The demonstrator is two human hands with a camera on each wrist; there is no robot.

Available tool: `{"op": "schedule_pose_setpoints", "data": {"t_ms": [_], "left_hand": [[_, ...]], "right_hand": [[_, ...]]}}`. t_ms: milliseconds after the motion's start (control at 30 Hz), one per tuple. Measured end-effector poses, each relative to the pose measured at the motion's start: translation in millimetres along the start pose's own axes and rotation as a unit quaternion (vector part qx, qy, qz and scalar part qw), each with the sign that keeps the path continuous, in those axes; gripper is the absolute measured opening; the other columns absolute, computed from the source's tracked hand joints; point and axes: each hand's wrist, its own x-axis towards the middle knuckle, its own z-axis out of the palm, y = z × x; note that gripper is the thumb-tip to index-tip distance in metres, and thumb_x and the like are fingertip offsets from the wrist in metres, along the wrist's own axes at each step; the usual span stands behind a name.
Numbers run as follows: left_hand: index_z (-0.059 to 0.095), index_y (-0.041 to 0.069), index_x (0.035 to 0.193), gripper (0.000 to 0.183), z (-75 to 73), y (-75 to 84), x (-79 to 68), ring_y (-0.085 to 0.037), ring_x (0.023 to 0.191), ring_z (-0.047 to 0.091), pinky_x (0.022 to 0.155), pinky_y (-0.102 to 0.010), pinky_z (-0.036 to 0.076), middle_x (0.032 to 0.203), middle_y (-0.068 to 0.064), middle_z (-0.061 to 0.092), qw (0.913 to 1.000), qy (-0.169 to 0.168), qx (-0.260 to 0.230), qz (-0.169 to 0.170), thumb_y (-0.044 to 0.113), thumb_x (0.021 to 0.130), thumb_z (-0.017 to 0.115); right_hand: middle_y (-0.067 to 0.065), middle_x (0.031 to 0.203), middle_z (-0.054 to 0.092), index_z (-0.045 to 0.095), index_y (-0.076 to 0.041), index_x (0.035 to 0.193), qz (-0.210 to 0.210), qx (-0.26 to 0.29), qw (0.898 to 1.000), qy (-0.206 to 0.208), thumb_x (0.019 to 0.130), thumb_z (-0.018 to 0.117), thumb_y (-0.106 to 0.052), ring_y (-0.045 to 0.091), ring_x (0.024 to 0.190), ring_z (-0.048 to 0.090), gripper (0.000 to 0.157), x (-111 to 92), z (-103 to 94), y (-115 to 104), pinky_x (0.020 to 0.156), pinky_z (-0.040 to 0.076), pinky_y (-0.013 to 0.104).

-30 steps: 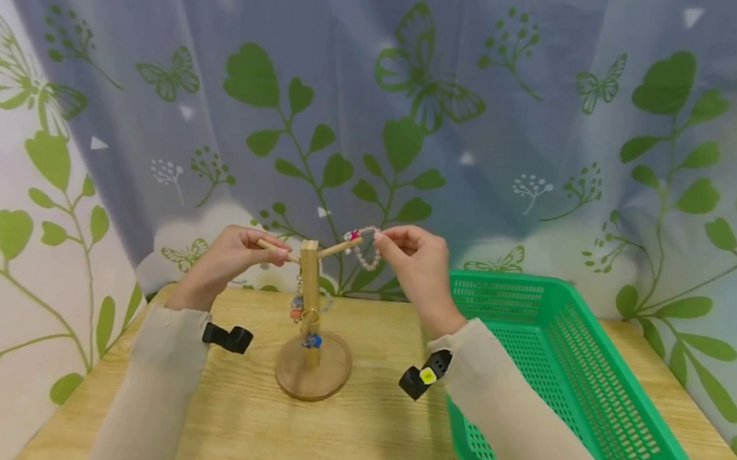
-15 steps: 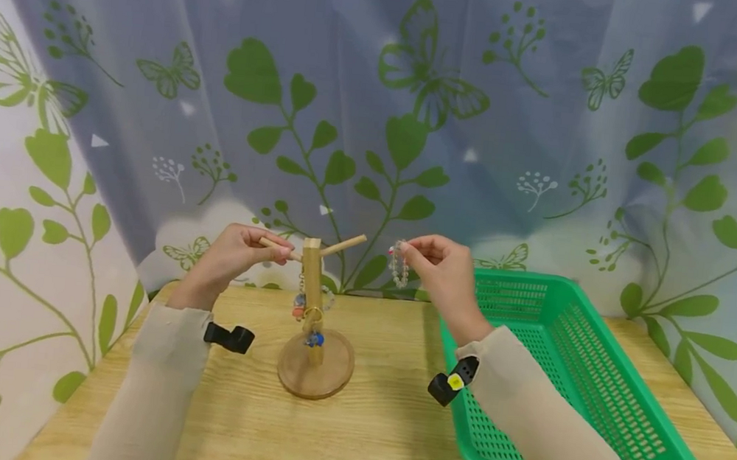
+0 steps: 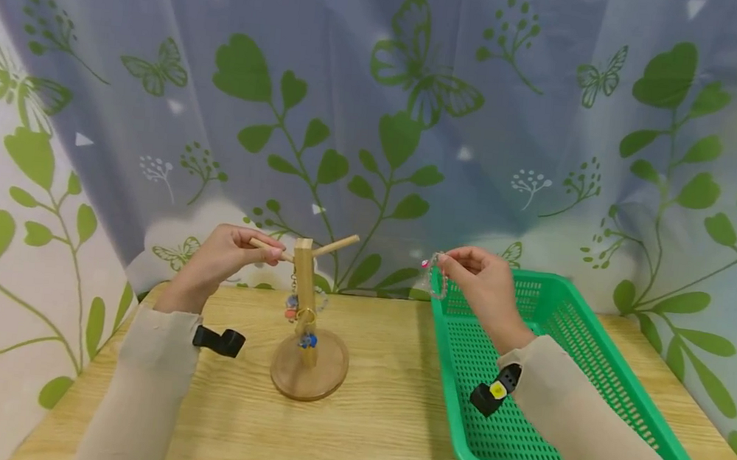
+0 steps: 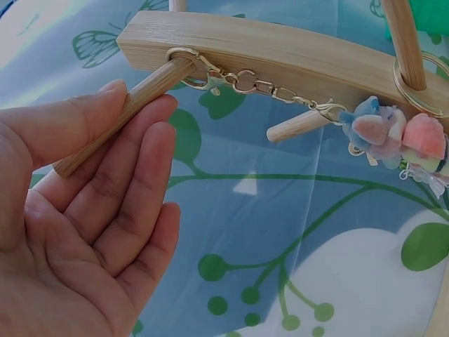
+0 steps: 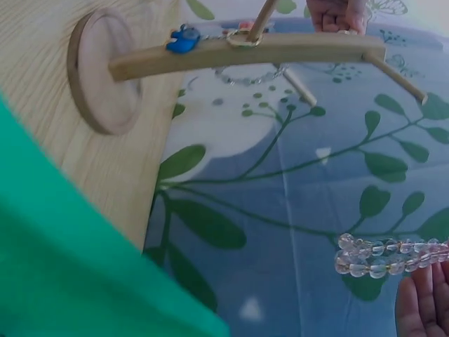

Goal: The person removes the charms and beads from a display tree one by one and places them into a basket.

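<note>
My left hand [image 3: 219,254] pinches an upper-left wooden peg [image 4: 151,88] of the jewelry stand [image 3: 304,272] between thumb and forefinger. A keychain [image 4: 263,88] with plush-looking blue and coral charms [image 4: 423,133] hangs from that peg by its ring. My right hand [image 3: 485,284] pinches a clear beaded bracelet [image 5: 377,269] with a small pink charm [image 3: 426,264]. The bracelet dangles over the far left corner of the green basket [image 3: 451,393], apart from the stand. Lower on the stand hang another beaded bracelet [image 5: 245,79] and a blue charm [image 5: 184,40]. The upper-right peg [image 3: 338,245] is bare.
The stand's round base [image 3: 327,383] rests on the wooden table [image 3: 385,402], left of the basket. A curtain [image 3: 333,108] with leaf and butterfly prints hangs behind the table. Each wrist wears a black strap [image 3: 219,340] with a small camera.
My right hand has carried the beaded bracelet off the tip of the upper-right peg and rightward to the basket's far corner. My left hand has stayed on its peg.
</note>
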Motion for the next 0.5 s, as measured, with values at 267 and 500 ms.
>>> {"op": "schedule_pose_setpoints", "data": {"t_ms": [267, 500], "left_hand": [[0.068, -0.001, 0.108, 0.04, 0.3, 1.0, -0.6, -0.022, 0.107, 0.053, 0.098, -0.048, 0.034, 0.09, -0.005, 0.071, 1.0, 0.001, -0.005, -0.008, 0.032, 0.086, 0.07], [0.067, -0.004, 0.11, 0.043, 1.4, 1.1, -0.3, -0.021, 0.104, 0.054, 0.096, -0.046, 0.035, 0.088, -0.002, 0.071, 0.9999, 0.005, -0.004, -0.01, 0.032, 0.086, 0.069]], "right_hand": [[0.007, 0.098, 0.066, 0.063, 0.001, 0.106, 0.044, -0.003, 0.999, 0.001, 0.09, 0.065, -0.03, 0.02, 0.09, 0.062, 0.035, -1, -24.2, 21, 0.082, 0.051, 0.033], [0.002, 0.098, 0.066, 0.061, 0.004, 0.111, 0.073, -0.009, 0.997, 0.008, 0.092, 0.06, -0.023, 0.013, 0.088, 0.062, 0.032, -1, -39.6, 42, 0.076, 0.052, 0.026]]}}
